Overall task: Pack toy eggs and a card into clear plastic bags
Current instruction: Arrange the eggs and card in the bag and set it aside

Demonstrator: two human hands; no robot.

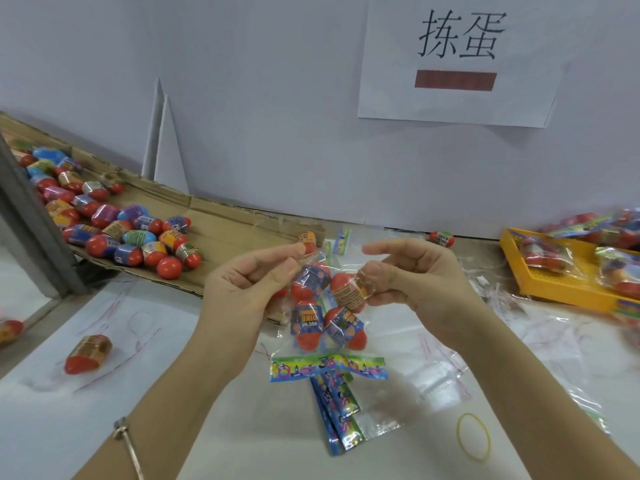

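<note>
A clear plastic bag [313, 344] hangs above the table between my hands, with several red toy eggs inside. My left hand [242, 282] pinches the bag's top left edge. My right hand [415, 275] grips a red egg with an orange label [348, 292] at the bag's mouth. A colourful card [327, 367] lies flat below the bag, and a few more cards [337, 410] lie under it.
Loose toy eggs [114, 223] cover a flattened cardboard sheet [228, 233] at left. One egg [88, 353] lies on the table at front left. A yellow tray [561, 282] with filled bags stands at right. Empty clear bags [446, 368] and a yellow rubber band [473, 436] lie nearby.
</note>
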